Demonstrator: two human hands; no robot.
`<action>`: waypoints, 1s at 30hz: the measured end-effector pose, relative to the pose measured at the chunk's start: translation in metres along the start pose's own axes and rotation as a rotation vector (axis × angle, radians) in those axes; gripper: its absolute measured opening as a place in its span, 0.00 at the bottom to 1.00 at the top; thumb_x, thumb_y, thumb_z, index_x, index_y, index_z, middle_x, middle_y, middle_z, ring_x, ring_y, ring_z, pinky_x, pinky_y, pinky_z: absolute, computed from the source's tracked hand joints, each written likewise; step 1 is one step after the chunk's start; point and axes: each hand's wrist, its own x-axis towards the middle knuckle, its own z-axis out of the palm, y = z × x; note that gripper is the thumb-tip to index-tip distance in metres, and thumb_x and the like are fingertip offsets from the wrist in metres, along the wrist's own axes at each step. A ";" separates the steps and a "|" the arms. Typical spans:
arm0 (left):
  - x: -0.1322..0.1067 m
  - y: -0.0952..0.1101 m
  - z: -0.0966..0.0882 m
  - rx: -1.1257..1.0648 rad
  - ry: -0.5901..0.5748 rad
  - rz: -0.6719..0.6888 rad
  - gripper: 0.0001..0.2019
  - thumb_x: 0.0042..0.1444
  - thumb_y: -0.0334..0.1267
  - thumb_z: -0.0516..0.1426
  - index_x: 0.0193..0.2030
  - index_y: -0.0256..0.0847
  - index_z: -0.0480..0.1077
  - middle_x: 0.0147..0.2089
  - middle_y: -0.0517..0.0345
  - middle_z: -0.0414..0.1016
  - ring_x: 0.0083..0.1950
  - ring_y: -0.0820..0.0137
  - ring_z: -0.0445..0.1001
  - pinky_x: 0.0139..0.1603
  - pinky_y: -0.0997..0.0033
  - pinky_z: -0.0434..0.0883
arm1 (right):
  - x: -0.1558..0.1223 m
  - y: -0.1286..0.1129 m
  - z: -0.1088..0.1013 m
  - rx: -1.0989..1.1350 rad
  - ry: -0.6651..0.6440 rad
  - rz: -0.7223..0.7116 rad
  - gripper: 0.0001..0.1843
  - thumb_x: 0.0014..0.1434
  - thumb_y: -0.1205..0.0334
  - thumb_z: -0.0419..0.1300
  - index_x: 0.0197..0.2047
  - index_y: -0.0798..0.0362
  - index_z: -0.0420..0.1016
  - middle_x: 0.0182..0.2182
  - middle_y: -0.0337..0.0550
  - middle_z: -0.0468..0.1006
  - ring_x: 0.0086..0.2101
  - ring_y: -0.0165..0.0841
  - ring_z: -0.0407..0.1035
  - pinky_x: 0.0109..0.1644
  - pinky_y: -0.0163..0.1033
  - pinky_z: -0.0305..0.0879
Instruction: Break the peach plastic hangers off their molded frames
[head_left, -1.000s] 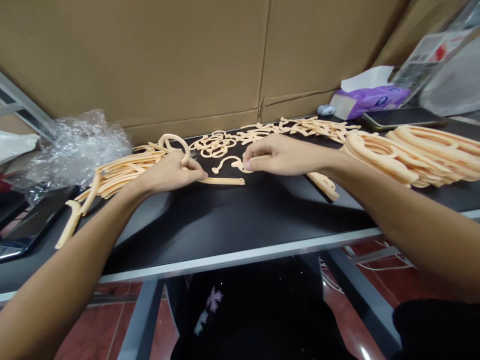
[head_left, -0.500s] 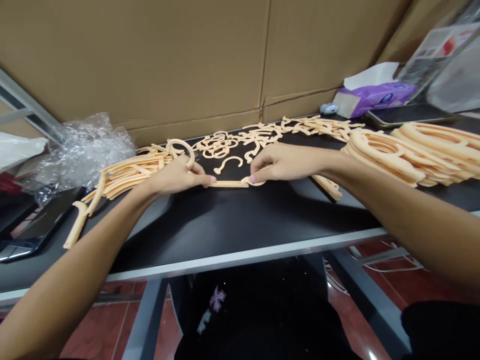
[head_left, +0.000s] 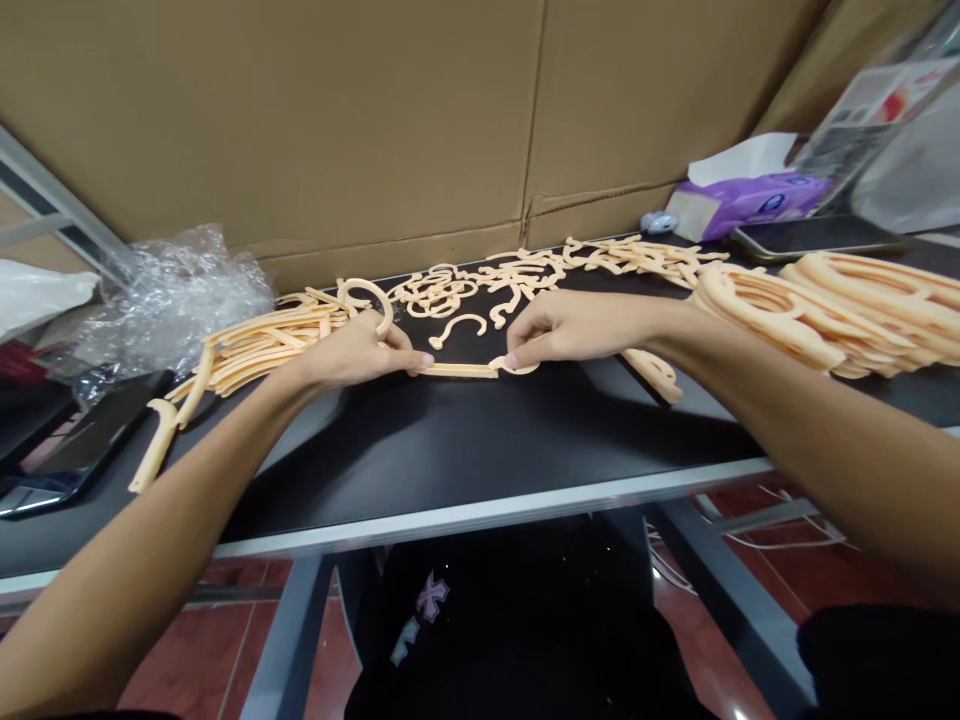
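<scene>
A straight cream plastic hanger bar (head_left: 465, 370) lies level just above the black table, between my two hands. My left hand (head_left: 349, 352) is closed, pinching the bar's left end with thumb and fingers. At its right end is a curved cream hanger piece (head_left: 529, 369), which my right hand (head_left: 566, 328) pinches; how the two parts join is too small to tell. Behind my left fingers stands a cream curved hook (head_left: 369, 288), whose lower part is hidden. A loose hanger hook (head_left: 459, 325) lies on the table beyond the bar.
Cream bars (head_left: 259, 350) are piled at left, beside clear plastic wrap (head_left: 187, 290) and a phone (head_left: 67, 460). Small hooks and parts (head_left: 517, 270) lie along the cardboard (head_left: 337, 120). Stacked hanger frames (head_left: 795, 320) fill the right, near a purple tissue pack (head_left: 757, 205).
My right fingers and the curved piece have shifted slightly to the right. My left hand keeps its pinch on the bar, and the view has moved a little.
</scene>
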 end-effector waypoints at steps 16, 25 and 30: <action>0.004 -0.007 -0.003 0.030 0.011 0.011 0.21 0.52 0.59 0.61 0.28 0.42 0.83 0.22 0.61 0.69 0.30 0.69 0.62 0.36 0.67 0.57 | -0.001 -0.001 0.000 -0.116 0.069 0.005 0.11 0.59 0.55 0.62 0.31 0.53 0.80 0.27 0.40 0.77 0.30 0.31 0.66 0.39 0.41 0.58; 0.006 -0.008 0.000 0.020 0.032 -0.018 0.20 0.52 0.58 0.64 0.26 0.42 0.83 0.17 0.63 0.55 0.28 0.69 0.58 0.36 0.66 0.56 | 0.002 0.001 0.003 -0.055 0.063 -0.027 0.14 0.60 0.53 0.61 0.31 0.53 0.80 0.27 0.41 0.76 0.31 0.32 0.65 0.40 0.41 0.57; 0.005 -0.005 0.000 0.018 0.035 -0.003 0.20 0.51 0.58 0.63 0.25 0.43 0.82 0.18 0.63 0.60 0.28 0.70 0.58 0.35 0.67 0.54 | 0.004 0.003 0.004 -0.036 0.059 -0.011 0.12 0.58 0.54 0.62 0.30 0.53 0.80 0.25 0.39 0.74 0.30 0.31 0.63 0.39 0.41 0.56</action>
